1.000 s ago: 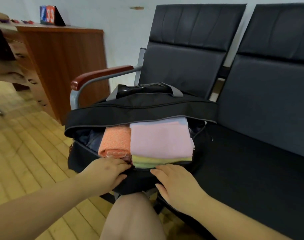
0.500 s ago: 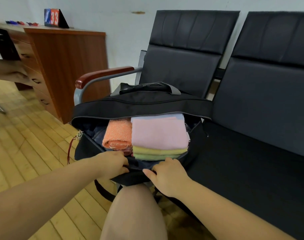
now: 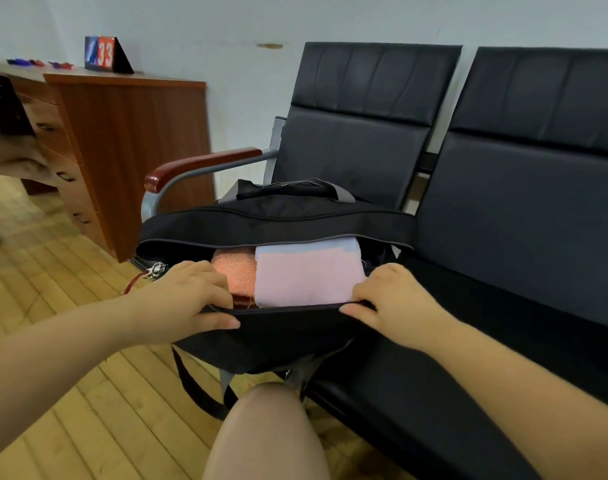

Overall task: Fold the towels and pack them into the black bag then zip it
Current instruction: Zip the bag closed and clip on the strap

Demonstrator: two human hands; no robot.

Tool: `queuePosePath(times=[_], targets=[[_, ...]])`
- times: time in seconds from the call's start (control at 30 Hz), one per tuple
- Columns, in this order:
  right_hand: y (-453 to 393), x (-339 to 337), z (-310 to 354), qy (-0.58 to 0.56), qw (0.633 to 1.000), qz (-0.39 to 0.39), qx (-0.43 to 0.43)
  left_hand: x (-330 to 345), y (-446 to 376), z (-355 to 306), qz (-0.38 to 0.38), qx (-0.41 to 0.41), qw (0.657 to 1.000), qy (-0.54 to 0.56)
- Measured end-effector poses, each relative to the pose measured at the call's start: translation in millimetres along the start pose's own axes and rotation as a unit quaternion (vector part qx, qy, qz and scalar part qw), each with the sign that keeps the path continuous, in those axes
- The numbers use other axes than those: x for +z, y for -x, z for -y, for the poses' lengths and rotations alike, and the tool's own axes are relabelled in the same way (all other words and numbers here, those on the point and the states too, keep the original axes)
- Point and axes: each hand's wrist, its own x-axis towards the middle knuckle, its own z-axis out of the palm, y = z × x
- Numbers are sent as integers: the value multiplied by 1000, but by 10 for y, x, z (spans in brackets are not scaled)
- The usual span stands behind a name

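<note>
The black bag [image 3: 281, 337] sits on the left seat of a black bench with its top unzipped. Inside lie folded towels: an orange one [image 3: 236, 271] on the left, a pink one [image 3: 307, 282] beside it, and a pale blue one [image 3: 313, 244] showing behind the pink. My left hand [image 3: 188, 299] grips the bag's near rim at the left, thumb on the outside. At the right of that same rim my right hand [image 3: 396, 299] pinches the edge. The rim is pulled up over the front of the towels. A keyring charm [image 3: 156, 270] hangs at the bag's left end.
The black bench [image 3: 503, 237] has a second seat to the right and a wooden-topped armrest [image 3: 198, 166] on the left. A brown wooden desk [image 3: 129, 147] stands at the left with a small score flip-board [image 3: 103, 53]. Another person's hand [image 3: 15, 157] shows at far left. My knee [image 3: 268, 431] is below the bag.
Both hands moved from the bag's lower front to its near rim, spread apart and lifted it, covering the yellow and green towel edges that showed before.
</note>
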Motion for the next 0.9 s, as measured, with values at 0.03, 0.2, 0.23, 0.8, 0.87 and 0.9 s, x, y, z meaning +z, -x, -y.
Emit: queuePosePath(times=[0.03, 0.2, 0.23, 0.8, 0.87, 0.9], targets=[[26, -12, -118, 10, 1000, 19, 17, 16, -23, 17, 17, -15, 1000, 13], [93, 27, -474, -28, 995, 27, 97, 30, -16, 231, 65, -98, 992, 39], [60, 27, -497, -44, 994, 14, 101, 26, 9, 308, 55, -118, 990, 52], [-1290, 201, -719, -22, 946, -94, 308, 153, -1077, 965, -145, -422, 895, 24], [-1369, 260, -725, -18, 945, -98, 313, 201, -1202, 1013, -125, -422, 898, -6], [-1387, 283, -704, -32, 943, -110, 312, 228, -1254, 1045, -118, -421, 899, -13]])
